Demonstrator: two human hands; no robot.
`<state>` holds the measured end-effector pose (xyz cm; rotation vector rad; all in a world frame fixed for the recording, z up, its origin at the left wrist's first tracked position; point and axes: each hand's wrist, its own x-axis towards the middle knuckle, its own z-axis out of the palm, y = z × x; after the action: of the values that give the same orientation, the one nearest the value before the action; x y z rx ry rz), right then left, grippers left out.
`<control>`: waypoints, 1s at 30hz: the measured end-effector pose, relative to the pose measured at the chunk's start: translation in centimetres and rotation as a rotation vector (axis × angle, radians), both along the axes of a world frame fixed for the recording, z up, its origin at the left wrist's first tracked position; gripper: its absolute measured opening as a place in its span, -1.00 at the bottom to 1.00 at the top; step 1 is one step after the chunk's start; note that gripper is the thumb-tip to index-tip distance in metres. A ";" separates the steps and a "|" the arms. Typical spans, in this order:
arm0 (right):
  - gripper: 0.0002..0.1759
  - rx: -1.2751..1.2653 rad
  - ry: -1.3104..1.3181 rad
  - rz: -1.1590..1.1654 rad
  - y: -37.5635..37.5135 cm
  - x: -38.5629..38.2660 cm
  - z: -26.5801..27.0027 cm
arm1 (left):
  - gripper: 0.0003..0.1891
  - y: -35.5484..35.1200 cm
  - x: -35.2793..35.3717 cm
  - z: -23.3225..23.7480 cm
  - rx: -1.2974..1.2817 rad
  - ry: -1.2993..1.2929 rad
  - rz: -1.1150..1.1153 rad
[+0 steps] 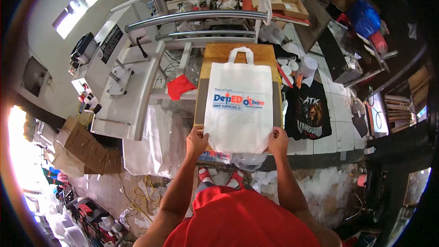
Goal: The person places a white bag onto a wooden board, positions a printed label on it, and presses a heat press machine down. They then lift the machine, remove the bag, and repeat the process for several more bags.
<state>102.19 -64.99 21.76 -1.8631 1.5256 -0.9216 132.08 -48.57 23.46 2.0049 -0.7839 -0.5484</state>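
A white tote bag with a blue and red DepED print lies flat over a wooden board, its handles pointing away from me. My left hand pinches the bag's near left edge. At the near right edge, my right hand grips the bag the same way. Below the board's near end, part of another printed white bag shows. A red cloth lies just left of the board.
A white press machine with metal rails stands left and behind. To the right lie a black printed shirt and several white tubs. White bags hang at left. A yellow cord and scraps litter the floor.
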 end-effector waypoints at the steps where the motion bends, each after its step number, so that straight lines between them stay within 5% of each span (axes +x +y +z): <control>1: -0.71 0.016 -0.030 -0.003 0.0 0.1 0.1 | -0.62 0.0 0.0 0.2 0.021 -0.009 -0.004; 18: -0.64 0.035 -0.078 -0.045 0.4 0.5 1.2 | -0.66 0.2 -0.7 0.6 -0.010 0.021 0.028; 20: -0.65 0.047 -0.087 -0.034 0.3 0.7 1.9 | -0.67 0.1 -0.2 0.4 -0.022 -0.215 -0.010; 22: -0.61 -0.339 0.151 0.035 0.1 0.9 2.6 | -0.65 -0.7 0.0 1.9 0.003 -0.382 -0.032; 23: -0.61 -0.336 0.152 0.036 -0.2 1.4 2.8 | -0.64 -1.4 0.0 2.7 0.031 -0.547 -0.055; 26: -0.55 -0.505 0.132 0.203 -2.2 3.5 2.9 | -0.53 -4.5 -0.1 3.1 -0.127 -0.582 -0.231; 30: -0.55 -0.559 0.246 0.276 -4.3 5.4 1.8 | -0.39 -7.5 -1.5 3.0 -0.002 -0.654 -0.308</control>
<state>107.56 -69.31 23.51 -2.5888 1.1636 -1.0931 130.61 -56.09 26.48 2.0867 -1.5002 -0.0395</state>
